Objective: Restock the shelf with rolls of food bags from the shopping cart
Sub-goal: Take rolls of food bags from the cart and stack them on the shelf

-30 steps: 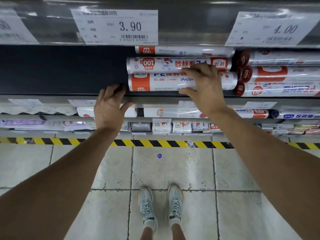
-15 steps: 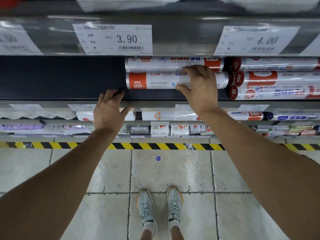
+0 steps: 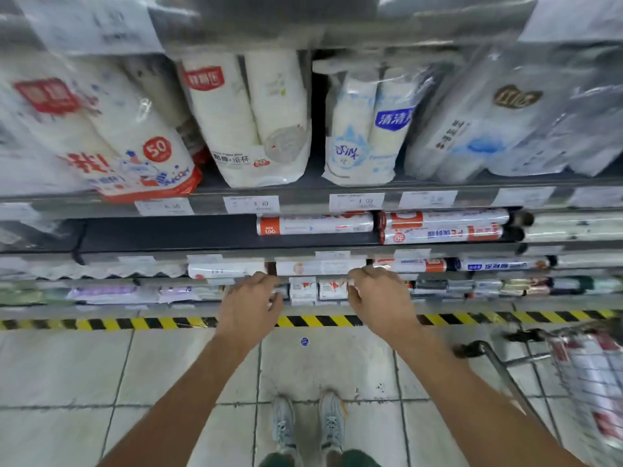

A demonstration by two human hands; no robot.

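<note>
My left hand (image 3: 251, 303) and my right hand (image 3: 382, 299) hang side by side, apart, in front of the lower shelf edges. The fingers of both are loosely curled and slack, gripping nothing. The white plastic roll of food bags with an orange band (image 3: 315, 224) lies lengthwise on the dark metal shelf (image 3: 161, 234), above both hands and touched by neither. Just to its right, 2 stacked white rolls with red ends (image 3: 445, 227) lie the same way.

The chrome wire shopping cart (image 3: 580, 332) stands at my right on the pale tiled floor (image 3: 168, 372), and more white-and-red rolls (image 3: 596, 375) lie in its basket, too blurred to count. Bagged white paper cups (image 3: 242, 123) stand 1 shelf higher. A yellow-and-black striped strip (image 3: 101, 323) runs along the floor at the foot of the shelving, and my 2 pale sneakers (image 3: 285, 429) stand on the tiles below my hands.
</note>
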